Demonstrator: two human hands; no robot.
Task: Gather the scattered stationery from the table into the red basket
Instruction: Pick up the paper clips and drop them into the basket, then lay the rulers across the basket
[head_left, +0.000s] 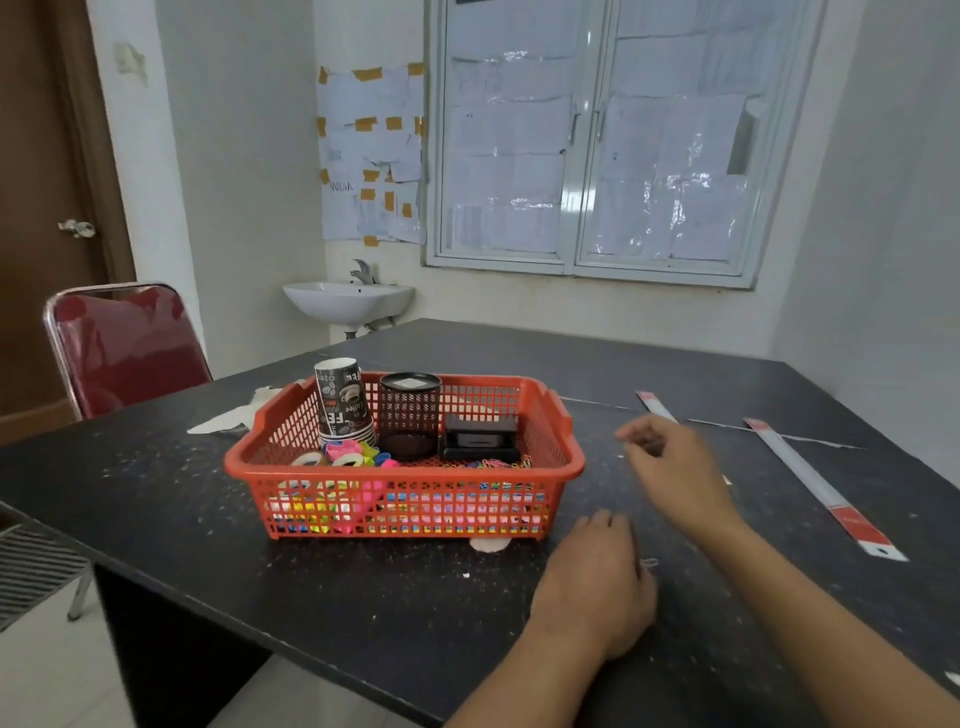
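Observation:
The red basket stands on the dark table, left of centre. Inside it are stacked paper cups, a black mesh pen holder, a black stamp-like box, tape rolls and coloured paper clips. My left hand rests palm down on the table just right of the basket's near corner. My right hand hovers blurred to the right of the basket, fingers loosely curled; I cannot see anything in it. A single paper clip lies beside my left hand.
Two long red-and-white rulers lie on the right: one runs diagonally, the other sits behind my right hand. A red chair stands at the table's left. Torn patches mark the tabletop behind the basket.

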